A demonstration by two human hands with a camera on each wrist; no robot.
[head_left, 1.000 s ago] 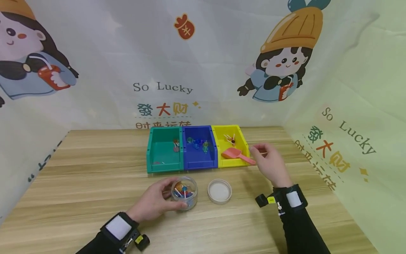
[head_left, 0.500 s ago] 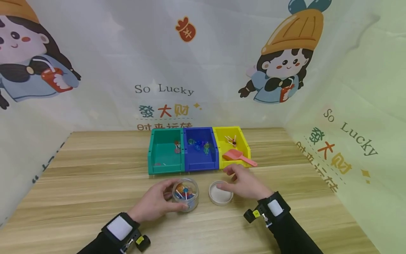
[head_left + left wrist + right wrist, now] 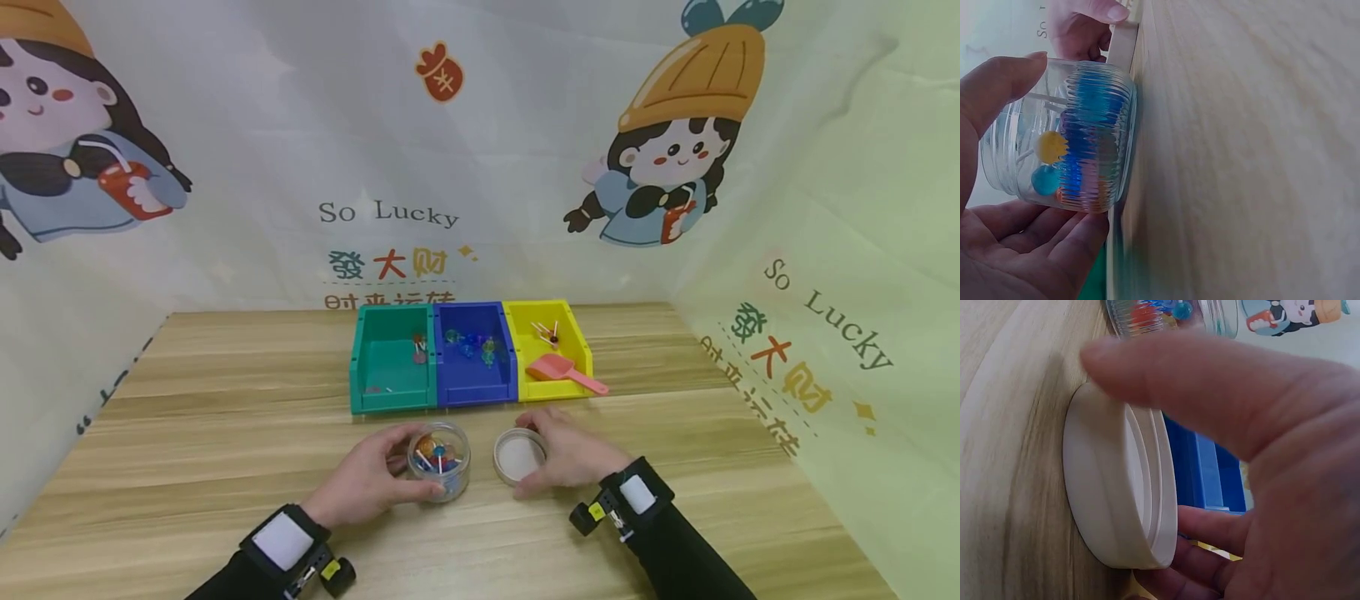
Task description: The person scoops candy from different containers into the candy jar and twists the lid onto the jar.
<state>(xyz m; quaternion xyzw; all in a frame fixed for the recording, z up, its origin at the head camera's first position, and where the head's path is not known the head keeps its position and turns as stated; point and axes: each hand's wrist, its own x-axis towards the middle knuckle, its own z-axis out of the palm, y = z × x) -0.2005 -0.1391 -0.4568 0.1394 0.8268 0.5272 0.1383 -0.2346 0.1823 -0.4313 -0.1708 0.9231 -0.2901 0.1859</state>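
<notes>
My left hand (image 3: 375,475) grips a clear jar (image 3: 1054,134) that stands on the table, thumb on one side and fingers on the other. Inside it are colourful balls, some with white sticks like lollipops. To the jar's right, a white lid (image 3: 1107,481) lies with its hollow side up. My right hand (image 3: 573,454) spans this lid, fingers at its far edge and thumb by its near edge. In the right wrist view the thumb (image 3: 1166,369) is blurred; whether it touches the lid I cannot tell.
Behind the hands stand three joined bins: green (image 3: 393,400), blue (image 3: 476,393) and yellow (image 3: 581,350). Small candy-like pieces lie in each. A pink scoop (image 3: 555,367) rests in the yellow bin, its handle over the front edge. Printed cloth (image 3: 510,167) hangs behind the table.
My right hand has come from beside the yellow bin, leftward and nearer, down to the white lid. The left hand stays on the jar.
</notes>
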